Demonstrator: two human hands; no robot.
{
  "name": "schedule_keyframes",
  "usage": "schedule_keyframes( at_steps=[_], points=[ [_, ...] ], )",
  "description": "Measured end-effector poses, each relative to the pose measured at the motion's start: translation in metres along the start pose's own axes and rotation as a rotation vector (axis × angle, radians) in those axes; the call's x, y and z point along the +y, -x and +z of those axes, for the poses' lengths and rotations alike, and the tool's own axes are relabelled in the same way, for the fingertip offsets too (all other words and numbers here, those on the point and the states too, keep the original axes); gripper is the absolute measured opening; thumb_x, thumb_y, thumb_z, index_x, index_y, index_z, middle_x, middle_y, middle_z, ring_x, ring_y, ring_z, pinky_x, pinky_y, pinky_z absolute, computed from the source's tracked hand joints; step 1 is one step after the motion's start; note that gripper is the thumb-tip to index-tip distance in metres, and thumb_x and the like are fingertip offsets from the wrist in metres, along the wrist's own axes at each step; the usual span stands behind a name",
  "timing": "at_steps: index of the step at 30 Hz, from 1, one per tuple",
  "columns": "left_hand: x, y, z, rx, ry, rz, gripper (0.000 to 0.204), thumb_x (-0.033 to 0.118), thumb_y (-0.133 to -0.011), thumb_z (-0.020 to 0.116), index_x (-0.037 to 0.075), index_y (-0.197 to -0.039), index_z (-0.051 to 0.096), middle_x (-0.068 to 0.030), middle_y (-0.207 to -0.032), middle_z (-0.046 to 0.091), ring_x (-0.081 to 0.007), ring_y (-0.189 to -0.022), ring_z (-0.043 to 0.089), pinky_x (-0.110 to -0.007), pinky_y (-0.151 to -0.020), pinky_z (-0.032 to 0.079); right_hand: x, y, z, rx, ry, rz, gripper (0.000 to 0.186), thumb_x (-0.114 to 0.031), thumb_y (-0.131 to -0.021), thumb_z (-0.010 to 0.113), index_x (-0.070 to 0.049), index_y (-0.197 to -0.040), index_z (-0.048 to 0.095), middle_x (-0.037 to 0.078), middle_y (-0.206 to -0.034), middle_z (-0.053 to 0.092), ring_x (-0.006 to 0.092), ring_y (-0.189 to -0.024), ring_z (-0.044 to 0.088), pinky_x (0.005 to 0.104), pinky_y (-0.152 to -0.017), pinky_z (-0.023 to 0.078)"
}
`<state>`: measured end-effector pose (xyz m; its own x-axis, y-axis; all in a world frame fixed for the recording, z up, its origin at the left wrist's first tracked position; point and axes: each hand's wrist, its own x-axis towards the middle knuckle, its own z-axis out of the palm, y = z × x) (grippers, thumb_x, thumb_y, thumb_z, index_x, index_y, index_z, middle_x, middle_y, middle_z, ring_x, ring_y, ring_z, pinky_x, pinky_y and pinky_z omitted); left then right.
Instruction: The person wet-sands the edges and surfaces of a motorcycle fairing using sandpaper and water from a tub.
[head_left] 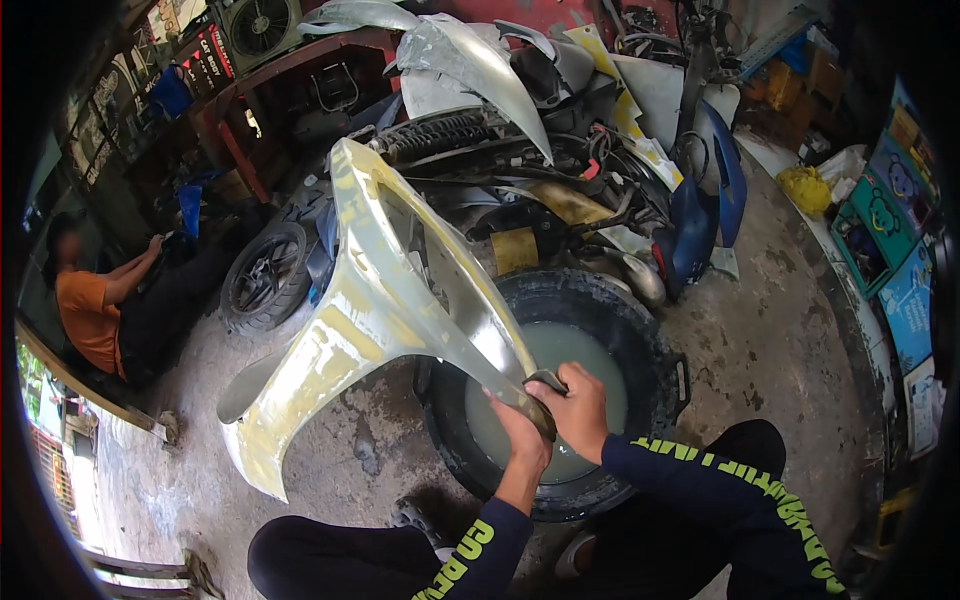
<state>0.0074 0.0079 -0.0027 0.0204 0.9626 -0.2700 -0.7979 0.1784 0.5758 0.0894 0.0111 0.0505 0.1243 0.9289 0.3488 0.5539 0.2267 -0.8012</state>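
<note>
Panel: a long, curved motorcycle body panel (370, 300), pale cream with yellowish filler patches and dull, sanded-looking areas; it slants from upper centre down to the hands, its narrow tip over the basin, probably so runoff drips there.
Left hand (522, 432): fingers wrapped around the panel's narrow lower end from below, apparently steadying it.
Right hand (578, 408): closed over a small dark piece, likely an abrasive sheet (546, 380), pressed onto the panel's tip just beside the left hand.
Basin: a black tyre-like tub (650, 345) holding cloudy grey-green water (580, 350), on the floor between the person's knees, within easy reach.
Floor: rough stained concrete (760, 320).
Behind: a stripped scooter (560, 170) with exposed frame and loose blue and white fairings.
Far left: another person in an orange shirt (85, 315), seated, well apart.
</note>
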Motion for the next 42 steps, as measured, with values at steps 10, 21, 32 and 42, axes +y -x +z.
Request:
schedule_keyframes(
  at_steps=[10,21,32,42],
  points=[
    [0.003,0.006,0.012,0.043,-0.032,0.021,0.075,0.068,-0.096,0.014,0.013,-0.141,0.039,-0.0080,-0.133,0.049,-0.0251,-0.127,0.048,-0.040,-0.104,0.041,0.005,-0.014,0.005,0.051,-0.006,-0.082,0.045,-0.023,-0.076,0.080,0.001,-0.067,0.043,0.017,-0.066,0.045,0.0328,-0.058,0.043,0.0417,-0.055,0.035],
    [0.003,0.009,0.021,0.078,-0.031,0.017,0.076,0.068,-0.096,0.014,0.013,-0.142,0.038,-0.0085,-0.136,0.048,-0.0264,-0.128,0.047,-0.042,-0.105,0.040,-0.001,-0.032,0.005,0.102,-0.014,-0.079,0.047,-0.025,-0.075,0.081,0.002,-0.067,0.043,0.017,-0.066,0.044,0.0310,-0.058,0.042,0.0403,-0.055,0.036],
    [0.004,0.009,0.008,0.105,0.016,0.037,0.071,0.065,-0.098,0.016,0.012,-0.139,0.042,-0.0088,-0.130,0.052,-0.0251,-0.124,0.050,-0.040,-0.104,0.040,-0.002,-0.008,0.006,0.085,0.003,-0.046,0.044,-0.022,-0.076,0.081,0.002,-0.068,0.045,0.016,-0.066,0.047,0.0294,-0.058,0.043,0.0406,-0.056,0.037],
    [0.003,0.007,0.004,0.090,0.040,0.022,0.073,0.069,-0.096,0.018,0.013,-0.136,0.044,-0.0074,-0.128,0.052,-0.0248,-0.121,0.051,-0.040,-0.102,0.042,0.010,0.023,0.006,0.010,-0.051,-0.061,0.035,-0.023,-0.084,0.073,0.003,-0.081,0.050,0.021,-0.077,0.054,0.0386,-0.067,0.052,0.0426,-0.061,0.041]
  ],
)
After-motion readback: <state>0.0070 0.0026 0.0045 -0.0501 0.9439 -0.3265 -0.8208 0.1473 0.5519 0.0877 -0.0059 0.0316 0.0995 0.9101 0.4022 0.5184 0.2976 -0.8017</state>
